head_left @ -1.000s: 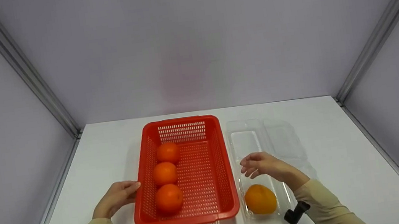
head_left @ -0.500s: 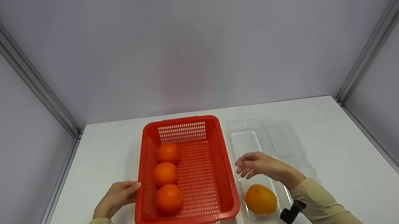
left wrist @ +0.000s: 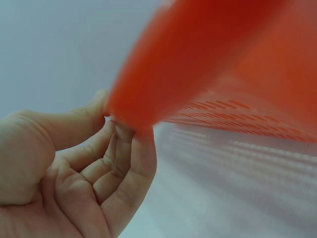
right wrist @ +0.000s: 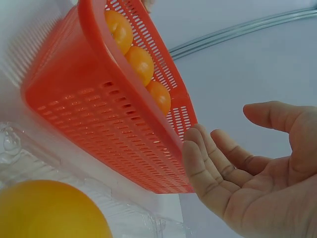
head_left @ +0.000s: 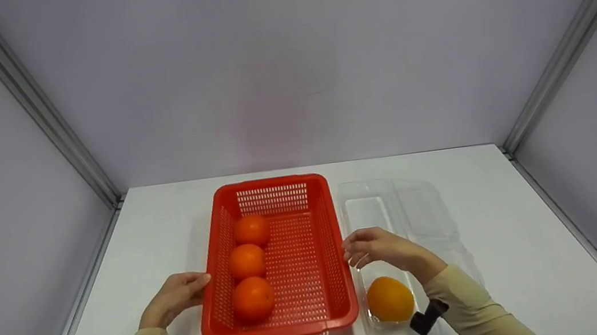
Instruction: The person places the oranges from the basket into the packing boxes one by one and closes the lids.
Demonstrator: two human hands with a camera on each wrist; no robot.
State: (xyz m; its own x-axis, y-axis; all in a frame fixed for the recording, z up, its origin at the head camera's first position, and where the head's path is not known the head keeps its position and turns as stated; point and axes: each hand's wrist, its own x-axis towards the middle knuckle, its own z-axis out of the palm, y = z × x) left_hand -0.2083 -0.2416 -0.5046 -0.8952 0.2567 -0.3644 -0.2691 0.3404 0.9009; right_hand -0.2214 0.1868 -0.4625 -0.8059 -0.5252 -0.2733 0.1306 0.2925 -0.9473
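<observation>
My left hand (head_left: 177, 294) pinches the red basket (head_left: 302, 271) of oranges (head_left: 247, 262) on the desk (head_left: 529, 252); my right hand (head_left: 383, 250), fingers (right wrist: 200, 173) loose and empty, has moved beside its opposite rim (head_left: 352, 299), so a two-handed hold seems within reach.

White table (head_left: 516, 242), grey walls (head_left: 283, 48) (metal strips (head_left: 33, 98) in their corners)

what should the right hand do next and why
Probably curl its fingers and thumb onto the red basket's right rim. The right hand's fingertips are at that rim with the thumb apart, while the left hand pinches the opposite rim. Holding both sides would likely steady the basket.
</observation>
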